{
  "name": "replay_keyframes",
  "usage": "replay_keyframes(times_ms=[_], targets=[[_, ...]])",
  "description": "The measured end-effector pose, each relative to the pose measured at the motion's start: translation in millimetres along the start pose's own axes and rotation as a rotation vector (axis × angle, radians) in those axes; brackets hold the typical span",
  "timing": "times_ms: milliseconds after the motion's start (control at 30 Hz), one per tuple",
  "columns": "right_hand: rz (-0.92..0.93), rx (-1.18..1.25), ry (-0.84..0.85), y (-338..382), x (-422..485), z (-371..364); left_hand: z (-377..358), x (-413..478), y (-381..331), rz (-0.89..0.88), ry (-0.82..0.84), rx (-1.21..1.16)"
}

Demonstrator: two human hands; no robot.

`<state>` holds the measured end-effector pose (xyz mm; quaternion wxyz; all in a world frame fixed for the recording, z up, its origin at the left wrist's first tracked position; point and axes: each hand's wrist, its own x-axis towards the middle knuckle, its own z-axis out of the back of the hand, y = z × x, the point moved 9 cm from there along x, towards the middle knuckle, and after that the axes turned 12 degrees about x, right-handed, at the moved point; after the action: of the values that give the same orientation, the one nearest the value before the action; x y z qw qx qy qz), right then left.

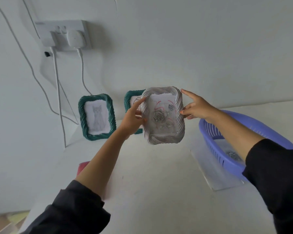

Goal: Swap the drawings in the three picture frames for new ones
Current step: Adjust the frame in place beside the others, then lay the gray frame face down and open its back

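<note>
Head view, looking down at a white table [150,174] against a white wall. In the centre of the picture, both hands hold a white frame [162,139] upright, its rose drawing [159,115] facing the camera. The left hand [134,116] grips its left edge, forefinger stretched up along the rim. The right hand [197,107] pinches the right edge with its thumb, forefinger pointing out straight.

Left of centre, a green frame [82,119] with a cat drawing leans at the wall. A second green frame [128,97] stands just behind the white one, half hidden. A purple basket [216,149] holding paper sits at the right. A wall socket [66,34] is at the upper left.

Risk: the grip covers the edges only, so the white frame could slip, or bump the green frame behind it and tip it over.
</note>
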<state>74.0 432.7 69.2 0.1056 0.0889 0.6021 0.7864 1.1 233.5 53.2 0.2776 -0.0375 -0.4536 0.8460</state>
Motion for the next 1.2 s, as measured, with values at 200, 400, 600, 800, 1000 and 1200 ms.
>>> replay_keyframes(times_ms=[200,400,600,800,1000,1200], targets=[[-0.105,0.141,0.033,-16,-43,-38,7,-55,20,0.111,0.038,-0.074],[-0.112,0.327,0.089,-25,-80,-60,-11,-93,53,0.261,0.130,-0.210],[0.051,0.292,0.097,17,-90,-67,-18,-104,50,0.372,0.054,-0.260],[0.099,-0.180,0.086,57,-93,-79,-35,-112,-12,0.310,0.097,-0.441],[0.041,-0.533,0.181,40,-89,-118,-59,-122,-17,0.223,-0.014,-0.381],[0.067,-0.475,0.244,15,-83,-104,-54,-132,31,0.368,-0.093,-0.301]])
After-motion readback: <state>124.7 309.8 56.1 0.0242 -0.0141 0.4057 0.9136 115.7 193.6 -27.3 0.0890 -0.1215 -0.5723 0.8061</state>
